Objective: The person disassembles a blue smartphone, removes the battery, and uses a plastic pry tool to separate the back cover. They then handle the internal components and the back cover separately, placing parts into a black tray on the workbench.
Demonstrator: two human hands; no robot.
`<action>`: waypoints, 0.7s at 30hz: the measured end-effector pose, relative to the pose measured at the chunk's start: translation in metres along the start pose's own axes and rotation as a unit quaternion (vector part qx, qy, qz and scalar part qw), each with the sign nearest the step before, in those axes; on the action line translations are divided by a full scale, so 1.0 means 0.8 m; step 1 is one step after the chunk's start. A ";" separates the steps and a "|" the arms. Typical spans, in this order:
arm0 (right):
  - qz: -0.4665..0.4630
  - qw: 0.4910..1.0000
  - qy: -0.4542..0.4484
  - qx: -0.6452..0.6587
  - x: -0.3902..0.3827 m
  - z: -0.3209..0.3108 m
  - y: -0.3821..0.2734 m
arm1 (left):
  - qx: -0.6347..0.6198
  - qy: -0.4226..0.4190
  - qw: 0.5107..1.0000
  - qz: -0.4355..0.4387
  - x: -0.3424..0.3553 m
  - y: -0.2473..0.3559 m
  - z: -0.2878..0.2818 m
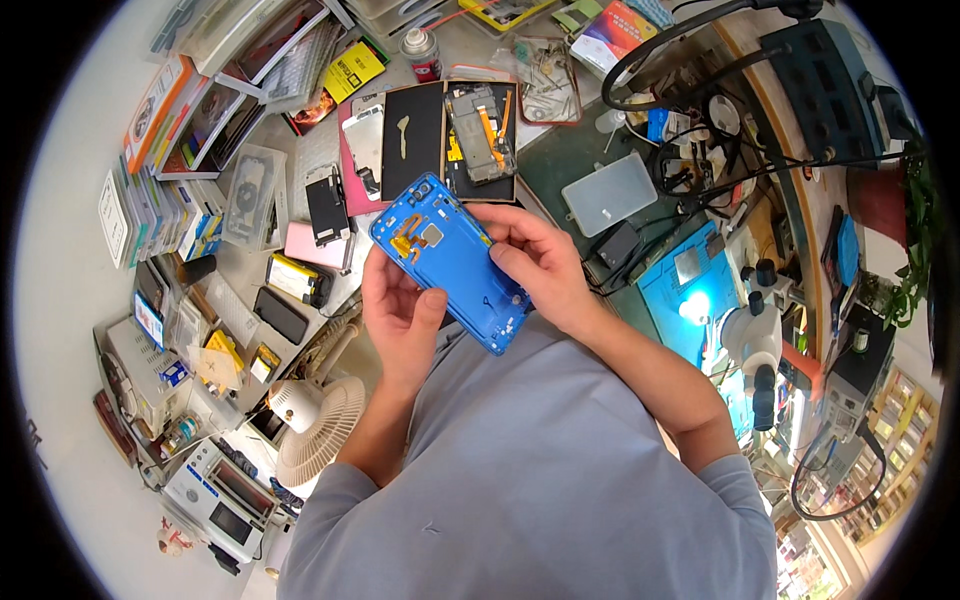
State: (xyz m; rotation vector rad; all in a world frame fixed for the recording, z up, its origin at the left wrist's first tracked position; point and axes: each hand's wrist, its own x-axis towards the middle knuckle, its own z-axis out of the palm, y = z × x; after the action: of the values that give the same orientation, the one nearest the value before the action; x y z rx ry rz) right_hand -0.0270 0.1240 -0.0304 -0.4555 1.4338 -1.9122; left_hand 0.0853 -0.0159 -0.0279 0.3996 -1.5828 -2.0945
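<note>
Both hands hold a blue phone back cover (pixel 465 268) in front of my chest, tilted, its inner side facing up. An orange flex cable and a pale square patch show near its upper left end. My left hand (pixel 400 310) is closed around the left edge, thumb at the lower side. My right hand (pixel 540 262) grips the right edge, thumb lying on the blue surface, the other fingers partly behind it. Just beyond it lies an open dark box (pixel 413 120) with a phone frame (pixel 480 135) carrying orange cables in its right half.
At the left are phone screens (pixel 327 207), a clear plastic case (pixel 254 195) and a white fan (pixel 322 430). A blue work mat (pixel 660 285) lies at the right beside a lit microscope (pixel 752 335). A spray can (pixel 421 55) and a tray of screws (pixel 545 80) stand at the back.
</note>
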 end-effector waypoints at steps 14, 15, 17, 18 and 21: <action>0.023 0.999 -0.011 0.032 -0.008 0.007 -0.017 | -0.032 0.020 0.999 -0.011 -0.010 0.010 0.004; 0.027 0.999 -0.014 0.031 -0.008 0.007 -0.018 | -0.033 0.022 0.999 -0.010 -0.011 0.011 0.004; 0.027 0.999 -0.013 0.038 -0.008 0.010 -0.021 | -0.036 0.023 0.999 -0.010 -0.012 0.012 0.006; 0.027 0.999 -0.013 0.042 -0.008 0.010 -0.022 | -0.036 0.021 0.999 -0.009 -0.013 0.013 0.006; 0.028 0.999 -0.019 0.037 -0.009 0.009 -0.019 | -0.039 0.016 0.999 -0.008 -0.013 0.015 0.008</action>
State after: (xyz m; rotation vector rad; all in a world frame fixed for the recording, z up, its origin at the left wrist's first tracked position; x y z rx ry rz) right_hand -0.0224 0.1262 -0.0126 -0.4106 1.3333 -1.8947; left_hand 0.0933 -0.0079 -0.0153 0.4183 -1.4786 -2.1431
